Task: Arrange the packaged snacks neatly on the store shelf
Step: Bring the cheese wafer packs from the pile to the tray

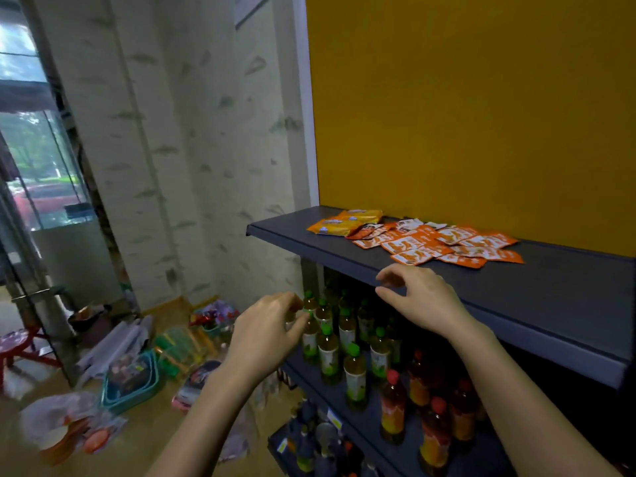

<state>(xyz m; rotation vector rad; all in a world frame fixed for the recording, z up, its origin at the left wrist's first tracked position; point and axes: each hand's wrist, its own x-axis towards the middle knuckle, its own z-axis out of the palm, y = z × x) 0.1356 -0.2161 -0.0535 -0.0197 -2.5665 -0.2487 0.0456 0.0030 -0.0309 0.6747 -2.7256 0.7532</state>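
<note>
The orange snack packets (444, 244) sprawl along the top shelf (550, 297), their heap running lengthwise behind its front lip. The right hand (420, 297) hovers at that lip, nearer, loosely curled and empty. The left hand (268, 335) hangs below the lip, also loosely curled and apparently empty.

The small orange snack packets (437, 244) lay in a loose, overlapping scatter on the dark top shelf (550, 304), toward its back edge and left end. Two larger yellow packs (344, 223) sat beside them near the back-left corner. The right hand (423, 297) hovered at the shelf's front edge, fingers loosely curled, thumb and forefinger apart, holding nothing. The left hand (268, 335) hung lower, off the shelf's left end, fingers loosely curled and apparently holding nothing. Below, the lower shelf (375, 452) carried upright green-capped bottles (354, 373), with red-capped bottles (392, 407) to their right.
</note>
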